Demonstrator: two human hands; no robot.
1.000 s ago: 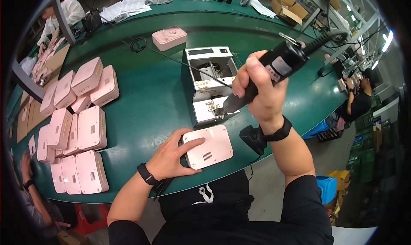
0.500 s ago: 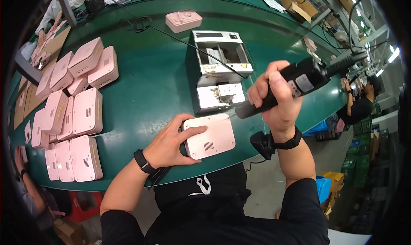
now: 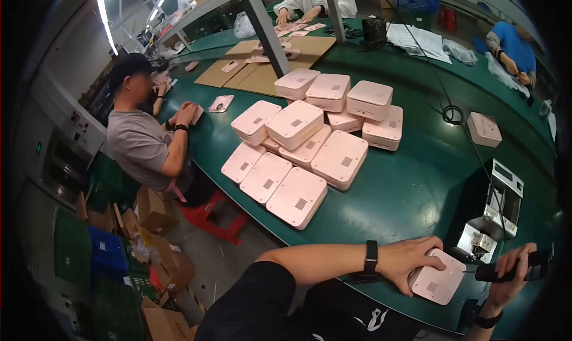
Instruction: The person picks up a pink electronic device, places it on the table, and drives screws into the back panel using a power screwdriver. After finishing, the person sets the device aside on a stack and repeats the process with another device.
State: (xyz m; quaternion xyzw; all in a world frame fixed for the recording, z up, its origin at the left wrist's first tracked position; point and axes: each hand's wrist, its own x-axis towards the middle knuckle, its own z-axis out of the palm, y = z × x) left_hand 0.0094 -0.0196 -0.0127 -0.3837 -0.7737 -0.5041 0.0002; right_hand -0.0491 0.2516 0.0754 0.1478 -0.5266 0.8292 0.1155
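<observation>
At the table's near edge on the right lies a pale pink plastic box [image 3: 438,281], flat, with rounded corners, screw holes and a small slotted vent on its upper face. My left hand [image 3: 405,263] grips it from the left, thumb and fingers spread round its edges and one finger across its top. In my right hand [image 3: 506,278] is a black electric screwdriver [image 3: 485,273], held by its body just right of the box; its tip is not clear to see. Behind both hands stands a black and silver screw feeder [image 3: 476,239].
Several similar pink boxes [image 3: 298,195] are stacked left of my hands. One more box [image 3: 484,129] lies farther back. A black cable [image 3: 453,114] hangs across the table [image 3: 399,210]. A co-worker [image 3: 143,126] sits at the left, with cardboard sheets [image 3: 238,73] beyond.
The view has swung to the left, so the stacked boxes and co-worker show more fully. My left hand still grips the box, and my right hand still holds the electric screwdriver.
</observation>
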